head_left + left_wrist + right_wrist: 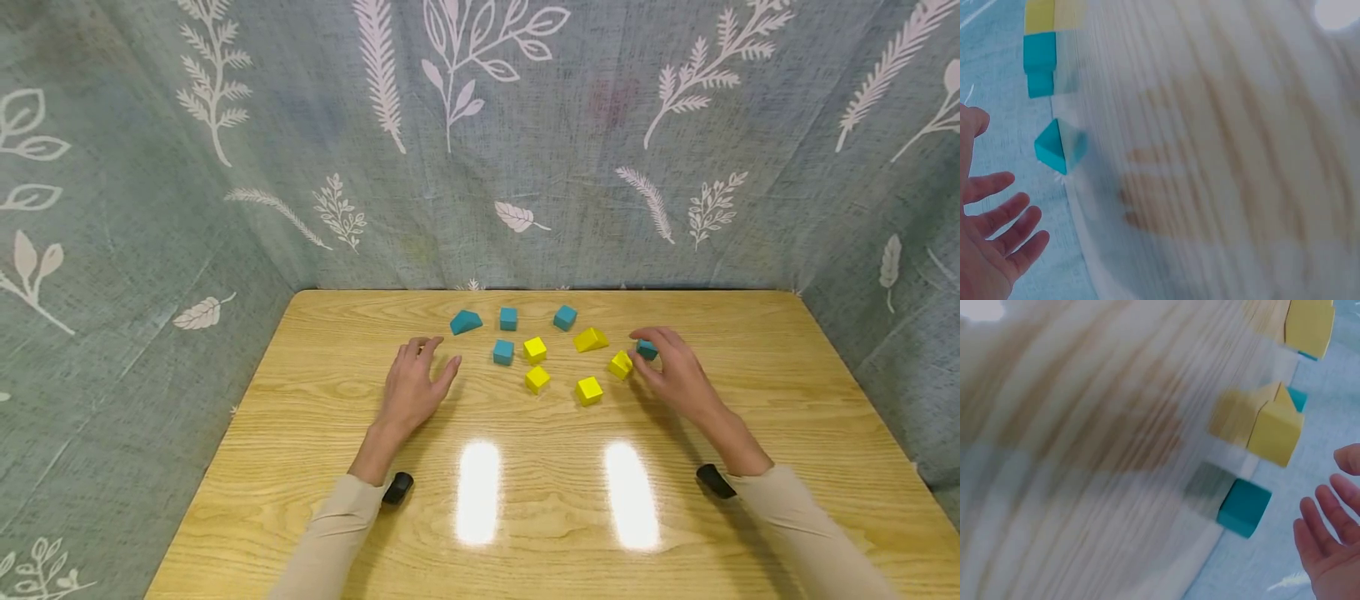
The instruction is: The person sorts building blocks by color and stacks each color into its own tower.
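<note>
My left hand (pixel 411 385) hovers over the left side of the wooden table, fingers loosely spread and holding nothing. Nearest to it lies a blue triangular block (pixel 466 322), which also appears as a teal wedge (pixel 1052 147) in the left wrist view. On the right, my other hand (pixel 677 371) is above a blue cube (pixel 647 349), partly covered by the fingers in the head view. The right wrist view shows a gap between this cube (pixel 1244 508) and the relaxed fingers (pixel 1314 540). A yellow cube (pixel 620 364) sits just left of the right thumb.
Between the hands are more blue cubes (pixel 503 352), several yellow cubes (pixel 588 391) and a yellow triangular block (pixel 591 339). A patterned grey-blue curtain (pixel 450 225) stands behind the table (pixel 540 467) and along both sides. Black wrist devices (pixel 397 488) are worn at the sleeves.
</note>
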`<state>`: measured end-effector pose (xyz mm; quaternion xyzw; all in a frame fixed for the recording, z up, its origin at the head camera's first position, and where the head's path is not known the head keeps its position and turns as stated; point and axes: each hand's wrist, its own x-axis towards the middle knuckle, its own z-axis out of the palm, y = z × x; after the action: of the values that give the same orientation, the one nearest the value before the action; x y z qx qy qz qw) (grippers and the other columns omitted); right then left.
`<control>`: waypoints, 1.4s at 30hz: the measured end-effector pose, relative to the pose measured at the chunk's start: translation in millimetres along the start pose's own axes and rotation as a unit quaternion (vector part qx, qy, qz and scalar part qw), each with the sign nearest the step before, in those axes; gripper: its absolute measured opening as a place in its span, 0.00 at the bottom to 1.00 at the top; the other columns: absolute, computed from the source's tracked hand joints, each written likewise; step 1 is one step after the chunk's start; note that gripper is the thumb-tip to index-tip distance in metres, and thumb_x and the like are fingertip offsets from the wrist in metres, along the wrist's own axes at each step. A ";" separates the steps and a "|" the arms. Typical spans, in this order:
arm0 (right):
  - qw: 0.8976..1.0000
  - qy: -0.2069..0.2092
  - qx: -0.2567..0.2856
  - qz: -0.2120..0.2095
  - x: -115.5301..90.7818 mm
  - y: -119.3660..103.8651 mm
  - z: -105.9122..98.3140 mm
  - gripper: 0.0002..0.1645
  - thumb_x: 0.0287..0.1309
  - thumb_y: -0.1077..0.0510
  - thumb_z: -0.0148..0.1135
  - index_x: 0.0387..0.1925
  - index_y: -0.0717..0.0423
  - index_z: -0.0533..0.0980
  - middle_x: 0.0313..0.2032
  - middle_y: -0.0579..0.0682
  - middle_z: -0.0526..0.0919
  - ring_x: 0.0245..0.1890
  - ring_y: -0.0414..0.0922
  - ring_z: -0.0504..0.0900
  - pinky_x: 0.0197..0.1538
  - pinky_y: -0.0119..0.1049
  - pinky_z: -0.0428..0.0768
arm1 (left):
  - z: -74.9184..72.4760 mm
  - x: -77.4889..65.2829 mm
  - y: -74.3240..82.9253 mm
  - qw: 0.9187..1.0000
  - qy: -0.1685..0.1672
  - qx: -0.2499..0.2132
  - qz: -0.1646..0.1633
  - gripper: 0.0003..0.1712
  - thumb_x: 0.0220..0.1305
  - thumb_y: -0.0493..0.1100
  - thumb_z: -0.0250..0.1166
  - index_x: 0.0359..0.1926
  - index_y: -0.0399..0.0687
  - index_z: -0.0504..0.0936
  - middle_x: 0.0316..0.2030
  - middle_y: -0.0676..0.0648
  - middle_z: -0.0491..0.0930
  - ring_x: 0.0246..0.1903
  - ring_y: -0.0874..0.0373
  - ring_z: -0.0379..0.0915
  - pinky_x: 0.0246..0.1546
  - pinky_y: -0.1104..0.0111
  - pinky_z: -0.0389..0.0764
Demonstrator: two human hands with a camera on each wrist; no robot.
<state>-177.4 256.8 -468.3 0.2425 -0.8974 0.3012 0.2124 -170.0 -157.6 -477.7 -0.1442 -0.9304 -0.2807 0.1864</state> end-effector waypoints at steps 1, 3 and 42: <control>1.000 -0.003 0.004 0.001 1.2 -1.4 1.9 0.16 0.62 0.71 0.69 0.51 0.68 0.78 0.49 0.65 0.81 0.50 0.62 0.79 0.47 0.59 0.81 | 1.4 0.3 1.4 1.000 0.002 -0.004 0.001 0.27 0.72 0.50 0.67 0.61 0.33 0.80 0.53 0.33 0.77 0.51 0.37 0.74 0.49 0.48 0.79; 1.000 -0.007 0.010 0.004 3.4 -4.4 5.8 0.16 0.62 0.70 0.69 0.51 0.68 0.78 0.49 0.64 0.81 0.49 0.61 0.79 0.46 0.58 0.81 | 4.0 0.8 4.5 1.000 0.006 -0.011 0.003 0.27 0.72 0.49 0.67 0.60 0.33 0.80 0.52 0.34 0.78 0.51 0.37 0.75 0.49 0.48 0.80; 0.987 -0.117 0.107 -0.033 26.9 -56.7 61.2 0.19 0.64 0.68 0.69 0.55 0.69 0.79 0.52 0.61 0.83 0.54 0.57 0.82 0.54 0.55 0.82 | 57.4 7.3 73.7 0.986 -0.091 -0.142 0.017 0.22 0.69 0.44 0.70 0.58 0.33 0.81 0.48 0.38 0.82 0.48 0.45 0.78 0.49 0.57 0.82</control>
<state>-181.2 169.4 -473.9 0.3268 -0.8701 0.3581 0.0882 -164.2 -64.4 -484.3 -0.2102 -0.8916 -0.3923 0.0839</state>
